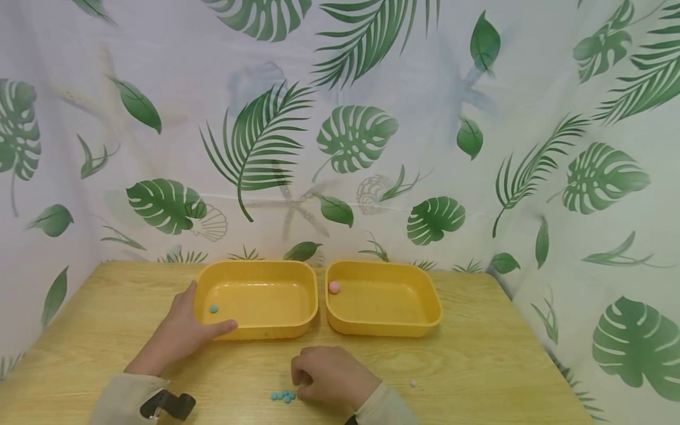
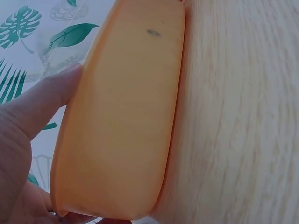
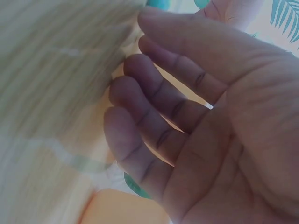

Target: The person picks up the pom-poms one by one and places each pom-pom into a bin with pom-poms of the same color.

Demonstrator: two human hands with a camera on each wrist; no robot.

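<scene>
My left hand (image 1: 180, 324) holds the near left corner of a yellow plastic tray (image 1: 260, 332), its thumb along the front rim and its fingers at the left side. Inside that tray lies one teal bead (image 1: 213, 309). In the left wrist view the thumb (image 2: 65, 84) touches the tray's rim. Several small teal beads (image 1: 285, 394) lie grouped on the table beside my right hand (image 1: 330, 375). The right wrist view shows this hand's fingers (image 3: 126, 130) loosely bent, nothing between thumb and fingers, with a bit of teal (image 3: 159, 3) just past the thumb tip.
A second yellow tray (image 1: 382, 329) stands right of the first, with a pink ball (image 1: 333, 287) at its left end. A small pink bead (image 1: 414, 383) lies on the wooden table (image 1: 478, 354) right of my right hand. A leaf-print cloth (image 1: 350, 77) hangs behind.
</scene>
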